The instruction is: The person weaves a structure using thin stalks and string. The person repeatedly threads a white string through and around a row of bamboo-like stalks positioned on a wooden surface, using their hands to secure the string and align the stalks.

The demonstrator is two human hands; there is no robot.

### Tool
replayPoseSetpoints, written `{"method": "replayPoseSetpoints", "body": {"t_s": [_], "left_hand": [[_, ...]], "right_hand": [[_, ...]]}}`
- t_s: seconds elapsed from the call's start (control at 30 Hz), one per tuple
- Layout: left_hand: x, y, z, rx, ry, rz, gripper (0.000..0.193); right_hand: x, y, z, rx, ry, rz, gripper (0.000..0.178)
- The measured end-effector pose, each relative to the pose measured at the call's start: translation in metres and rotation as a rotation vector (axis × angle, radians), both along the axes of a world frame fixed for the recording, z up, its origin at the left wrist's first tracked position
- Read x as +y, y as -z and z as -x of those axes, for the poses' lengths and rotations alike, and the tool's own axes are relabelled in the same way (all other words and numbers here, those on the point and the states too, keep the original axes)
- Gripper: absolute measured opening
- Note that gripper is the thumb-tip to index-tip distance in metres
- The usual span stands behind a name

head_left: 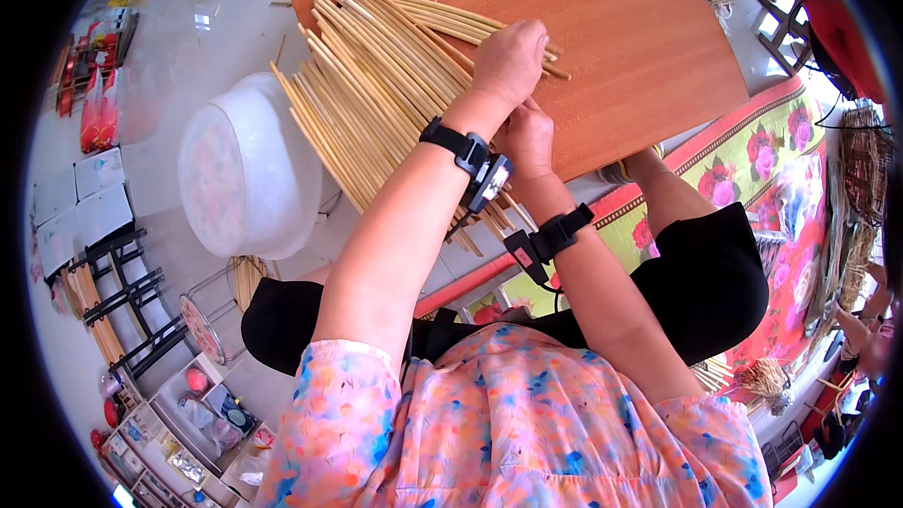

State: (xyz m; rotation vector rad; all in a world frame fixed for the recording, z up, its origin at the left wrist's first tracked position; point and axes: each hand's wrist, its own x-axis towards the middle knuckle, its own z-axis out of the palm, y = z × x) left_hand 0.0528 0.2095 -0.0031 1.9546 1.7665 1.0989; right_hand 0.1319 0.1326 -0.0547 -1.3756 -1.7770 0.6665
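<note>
On the wooden board (649,47), a fanned bundle of pale reed stalks (367,94) is pressed down by the left hand (511,58) and pinched at its near end by the right hand (529,136), with many stalks judged unworked.

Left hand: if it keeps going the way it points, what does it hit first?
Likely nothing new: the left hand already rests on the bundle of pale sticks; beyond lies the wooden board. Depth is unclear.
</note>
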Motion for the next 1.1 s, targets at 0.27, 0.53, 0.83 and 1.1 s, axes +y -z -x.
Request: {"method": "replayPoseSetpoints", "body": {"t_s": [0.27,0.53,0.83,1.1], "left_hand": [[0.003,-0.055,0.038,-0.922,-0.063,0.410,0.017],[-0.017,-0.062,0.052,-0.944,-0.140,0.317,0.019],[-0.095,-0.054,0.072,-0.284,-0.325,0.526,0.017],[-0.110,-0.013,0.048,-0.481,-0.228,0.645,0.009]], "right_hand": [[-0.007,-0.016,-0.001,-0.042,0.018,0.004,0.004],[-0.005,-0.021,-0.010,-0.307,-0.021,-0.032,0.008],[0.016,-0.015,-0.008,-0.554,-0.013,-0.007,0.015],[0.021,-0.036,-0.003,-0.420,-0.095,0.186,0.016]]}}
